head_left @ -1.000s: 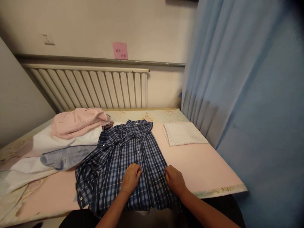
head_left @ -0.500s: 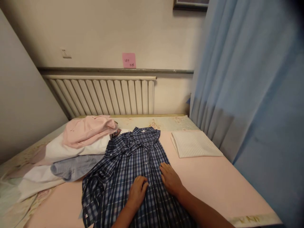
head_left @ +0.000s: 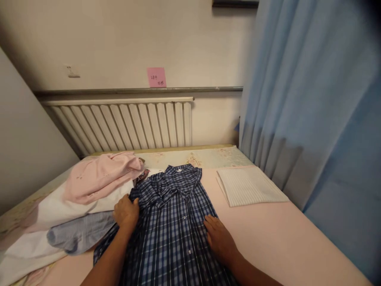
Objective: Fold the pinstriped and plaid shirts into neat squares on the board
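A dark blue plaid shirt [head_left: 169, 234] lies front up, its collar toward the wall and its lower part running out of view at the bottom. My left hand [head_left: 126, 211] is closed at the shirt's left side, thumb and fingers pinching the sleeve below the shoulder; the fingertips are partly hidden. On the right edge of the shirt my right hand [head_left: 219, 238] rests with its fingers stretched out over the cloth. One sleeve is folded across the upper chest near the collar. Small pale buttons show down the front.
A heap of clothes, with a pink garment [head_left: 101, 174], white cloth and a grey-blue piece [head_left: 80, 232], lies at the left. A folded cream ribbed cloth [head_left: 251, 186] lies at the right on the pink sheet [head_left: 268, 238]. A blue curtain [head_left: 297, 99] hangs along the right; a radiator [head_left: 133, 123] stands behind.
My left hand has moved from the button front up and left to the shirt's sleeve and closed there. My right hand stays on the right edge. The view has shifted slightly.
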`<state>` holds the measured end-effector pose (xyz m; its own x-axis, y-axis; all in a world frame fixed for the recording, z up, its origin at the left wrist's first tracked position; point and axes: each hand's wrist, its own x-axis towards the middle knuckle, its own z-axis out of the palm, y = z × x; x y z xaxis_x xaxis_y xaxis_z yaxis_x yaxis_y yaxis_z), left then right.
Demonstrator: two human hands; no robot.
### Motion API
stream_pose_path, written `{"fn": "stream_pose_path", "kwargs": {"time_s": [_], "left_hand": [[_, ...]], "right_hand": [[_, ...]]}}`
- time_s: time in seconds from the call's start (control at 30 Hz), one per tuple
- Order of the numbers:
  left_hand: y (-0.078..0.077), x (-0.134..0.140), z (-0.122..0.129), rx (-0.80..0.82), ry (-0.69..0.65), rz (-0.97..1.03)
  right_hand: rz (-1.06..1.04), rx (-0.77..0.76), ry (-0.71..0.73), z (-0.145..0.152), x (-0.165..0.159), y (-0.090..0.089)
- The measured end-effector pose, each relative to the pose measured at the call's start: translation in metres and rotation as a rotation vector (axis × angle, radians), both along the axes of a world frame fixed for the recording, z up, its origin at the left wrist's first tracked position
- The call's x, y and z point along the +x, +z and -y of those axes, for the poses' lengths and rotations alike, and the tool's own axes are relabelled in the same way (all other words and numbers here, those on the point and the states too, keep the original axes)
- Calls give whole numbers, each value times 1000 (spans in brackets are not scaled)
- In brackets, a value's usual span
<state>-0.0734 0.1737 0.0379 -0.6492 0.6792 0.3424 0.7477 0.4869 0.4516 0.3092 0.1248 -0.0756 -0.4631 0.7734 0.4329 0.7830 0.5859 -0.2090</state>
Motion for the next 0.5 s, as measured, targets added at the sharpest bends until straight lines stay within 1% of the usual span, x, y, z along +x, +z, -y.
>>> {"fn": "stream_pose_path", "kwargs": {"time_s": [0.1, 0.17, 0.2, 0.27, 0.33, 0.37, 0.4, 0.47, 0.5], "left_hand": [[4, -7, -13, -72, -28, 53], [13, -11, -20, -72, -84, 85], [20, -12, -23, -51, -116, 94], [42, -15, -25, 20, -165, 97], [70, -17, -21, 126, -180, 111], [84, -18, -16, 194, -180, 125], [98, -19, -10, 328, -143, 211], [122, -23, 7, 395, -106, 224], [131, -26, 17, 435, -86, 203]], "right_hand": [[-35, -6, -8, -1, -1, -1], [-55, -11, -15, -1, -2, -1], [-60, -16, -16, -1, -2, 0], [-69, -28, -14, 0, -2, 3], [-74, -46, -9, 0, -2, 5], [-75, -56, -9, 1, -2, 6], [-75, -65, -11, 1, -2, 7], [-75, -78, -15, 1, -1, 8], [-76, -82, -18, 1, -1, 9]]}}
